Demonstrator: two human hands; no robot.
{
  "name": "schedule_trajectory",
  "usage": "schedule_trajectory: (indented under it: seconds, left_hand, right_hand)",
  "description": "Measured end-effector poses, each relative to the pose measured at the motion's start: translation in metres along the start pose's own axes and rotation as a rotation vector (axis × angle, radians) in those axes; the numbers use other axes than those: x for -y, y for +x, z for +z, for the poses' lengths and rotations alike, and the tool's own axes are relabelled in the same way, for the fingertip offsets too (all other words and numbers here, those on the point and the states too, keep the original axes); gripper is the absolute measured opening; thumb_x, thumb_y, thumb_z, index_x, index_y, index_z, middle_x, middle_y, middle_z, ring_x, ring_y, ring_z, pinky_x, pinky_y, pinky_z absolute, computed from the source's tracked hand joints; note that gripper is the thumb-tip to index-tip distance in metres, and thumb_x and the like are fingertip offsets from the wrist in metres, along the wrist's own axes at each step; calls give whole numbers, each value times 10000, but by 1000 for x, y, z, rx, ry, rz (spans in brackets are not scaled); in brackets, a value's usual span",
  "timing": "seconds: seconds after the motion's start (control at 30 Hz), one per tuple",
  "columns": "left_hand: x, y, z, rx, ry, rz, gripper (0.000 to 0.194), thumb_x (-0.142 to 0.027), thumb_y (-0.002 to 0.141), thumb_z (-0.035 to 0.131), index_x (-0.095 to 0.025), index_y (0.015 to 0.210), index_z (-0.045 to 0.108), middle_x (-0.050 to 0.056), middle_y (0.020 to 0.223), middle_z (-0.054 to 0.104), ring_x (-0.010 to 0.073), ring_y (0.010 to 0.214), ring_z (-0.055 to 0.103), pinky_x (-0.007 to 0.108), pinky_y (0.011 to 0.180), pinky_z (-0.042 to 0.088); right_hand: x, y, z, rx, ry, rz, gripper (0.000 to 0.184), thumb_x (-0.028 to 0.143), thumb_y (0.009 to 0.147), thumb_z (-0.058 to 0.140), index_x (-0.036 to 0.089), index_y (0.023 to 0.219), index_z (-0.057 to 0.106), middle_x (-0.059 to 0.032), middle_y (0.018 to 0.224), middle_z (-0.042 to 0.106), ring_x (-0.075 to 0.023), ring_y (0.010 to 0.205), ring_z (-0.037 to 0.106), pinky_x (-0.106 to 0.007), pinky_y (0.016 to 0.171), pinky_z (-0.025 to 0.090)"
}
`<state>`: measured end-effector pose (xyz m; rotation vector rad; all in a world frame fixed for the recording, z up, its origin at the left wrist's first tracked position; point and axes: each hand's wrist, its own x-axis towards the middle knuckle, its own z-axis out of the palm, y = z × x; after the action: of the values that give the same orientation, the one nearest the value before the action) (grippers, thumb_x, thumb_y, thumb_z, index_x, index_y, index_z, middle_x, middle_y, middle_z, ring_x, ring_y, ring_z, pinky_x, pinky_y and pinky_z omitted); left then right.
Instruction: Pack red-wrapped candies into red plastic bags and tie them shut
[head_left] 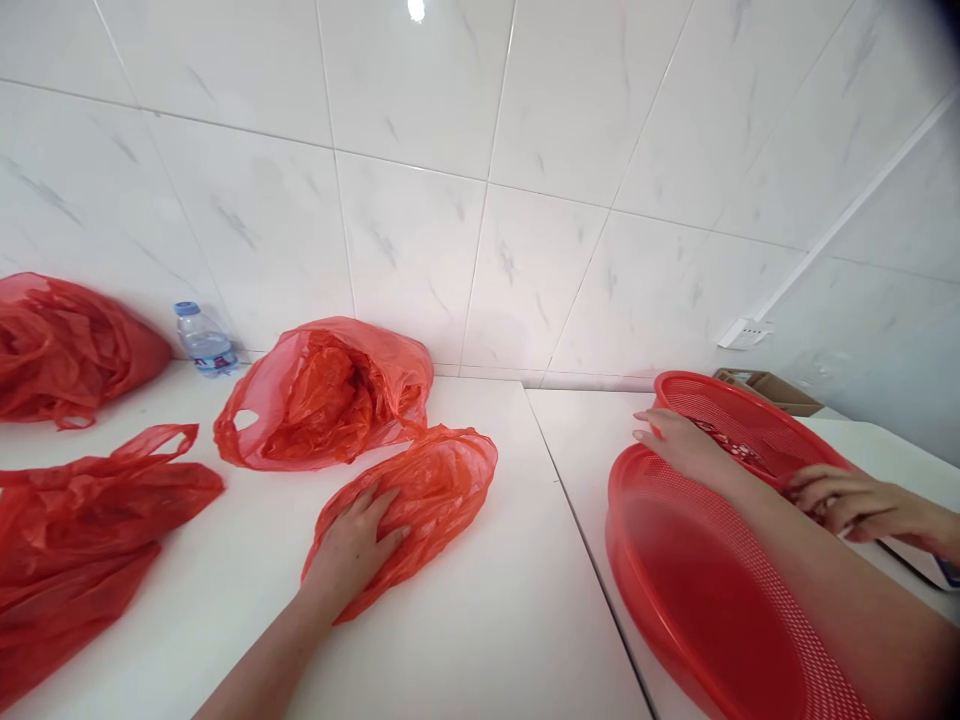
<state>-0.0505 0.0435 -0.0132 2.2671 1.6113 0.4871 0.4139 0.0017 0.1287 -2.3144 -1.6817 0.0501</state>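
Note:
My left hand (352, 545) lies flat with fingers spread on a crumpled red plastic bag (427, 490) in the middle of the white counter (487, 620). My right hand (675, 440) reaches across a large red perforated basket (697, 590) and rests, fingers stretched out, on the rim of a second red basket (742, 420) behind it. Neither hand grips anything. Just beyond my left hand stands a larger red bag (322, 395), open and stuffed with more red plastic.
Another person's hand (855, 505) comes in from the right over the far basket. More red bags lie at the left (82, 530) and far left (67, 345). A small water bottle (202, 340) stands against the tiled wall. A cardboard box (765, 388) sits behind the baskets.

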Motion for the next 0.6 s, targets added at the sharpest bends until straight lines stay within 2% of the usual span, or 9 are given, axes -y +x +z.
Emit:
schedule_trajectory:
  seconds: [0.03,0.13,0.3,0.43,0.6]
  left_hand:
    - [0,0,0,2,3,-5,496,-436,865,454,-237,1318,485,70,1440,382,281,1260,417,412,979,403]
    - [1,0,0,5,6,-11,502,-441,868,446,-239,1326,478,67,1444,378,284,1268,408,418,979,407]
    - [0,0,0,4,2,-9,494,-417,856,465,-240,1316,494,56,1453,369,285,1265,415,408,988,401]
    - [1,0,1,2,13,-14,500,-411,849,474,-237,1318,492,61,1442,386,274,1265,418,395,1001,388]
    - [1,1,0,-1,3,-14,493,-414,851,471,-252,1316,491,51,1446,380,274,1257,427,400,998,389]
  right_hand:
    - [-1,5,3,23,-47,-15,471,385,873,444,126,1258,531,-178,1346,470,-253,1248,426,-307,961,303]
    - [-12,23,7,-27,-112,94,565,397,875,419,38,1311,436,-259,1384,374,-320,1305,318,-368,962,273]
    - [-42,51,7,-17,-146,300,525,361,848,451,-22,1205,490,-342,1212,483,-345,1161,472,-391,795,344]
    - [-61,63,9,18,-120,410,420,350,822,492,3,1035,596,-315,1033,589,-324,1000,572,-377,700,358]
    - [-71,69,13,28,-50,431,284,328,771,558,59,739,646,-245,851,639,-283,858,614,-358,661,353]
